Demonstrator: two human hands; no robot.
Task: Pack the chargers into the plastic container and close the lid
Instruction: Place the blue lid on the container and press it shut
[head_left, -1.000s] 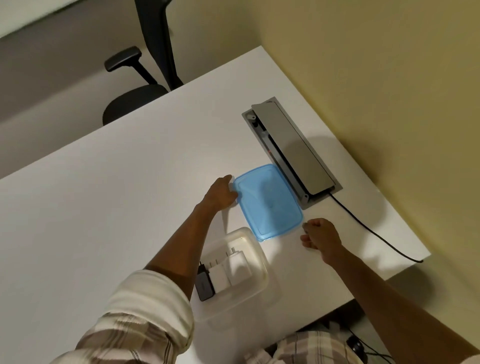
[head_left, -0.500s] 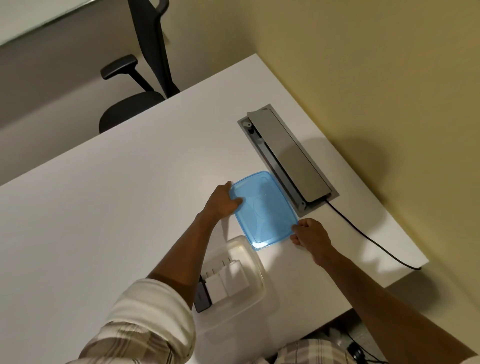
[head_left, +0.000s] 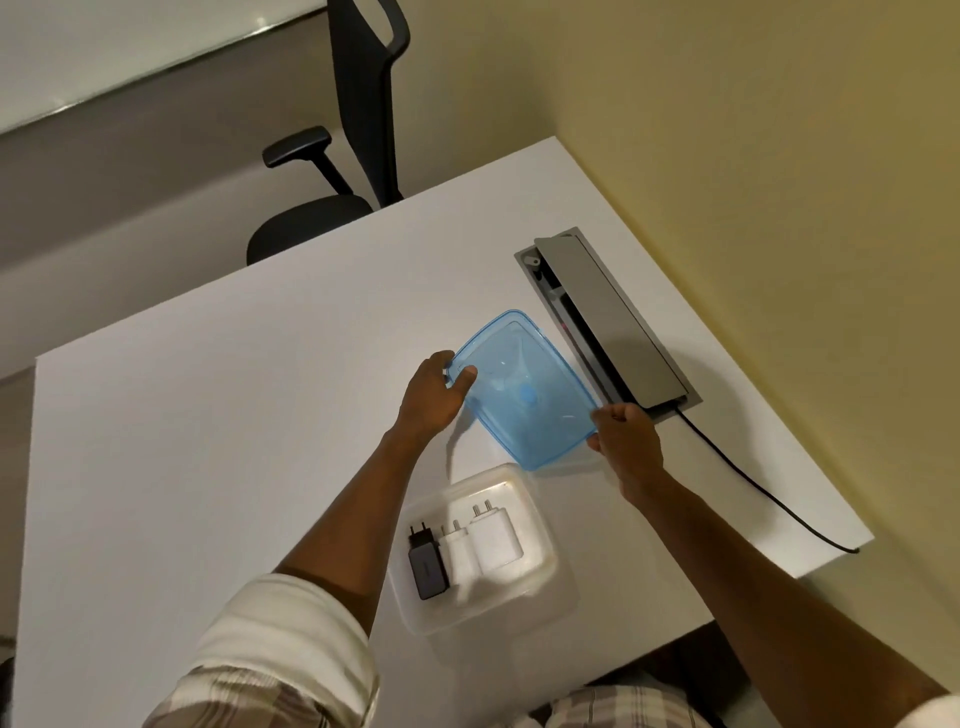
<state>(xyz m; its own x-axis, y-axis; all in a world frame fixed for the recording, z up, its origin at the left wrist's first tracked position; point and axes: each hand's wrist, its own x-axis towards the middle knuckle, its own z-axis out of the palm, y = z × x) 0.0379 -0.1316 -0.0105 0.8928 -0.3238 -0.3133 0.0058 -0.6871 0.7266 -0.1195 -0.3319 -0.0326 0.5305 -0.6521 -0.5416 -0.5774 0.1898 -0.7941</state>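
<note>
Both hands, left (head_left: 434, 395) and right (head_left: 626, 441), arms outstretched, pinch opposite ends of the blue lid (head_left: 524, 387), tilted above the desk (head_left: 208, 415).

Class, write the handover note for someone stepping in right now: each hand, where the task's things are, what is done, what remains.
Left hand: grips the blue lid at its left end.
Right hand: grips the lid's near right corner.
Clear container: open on the white desk, nearer the person than the lid.
Done: black charger and two white chargers lie inside, side by side.
Left: set the lid over the container and press it shut.
</note>
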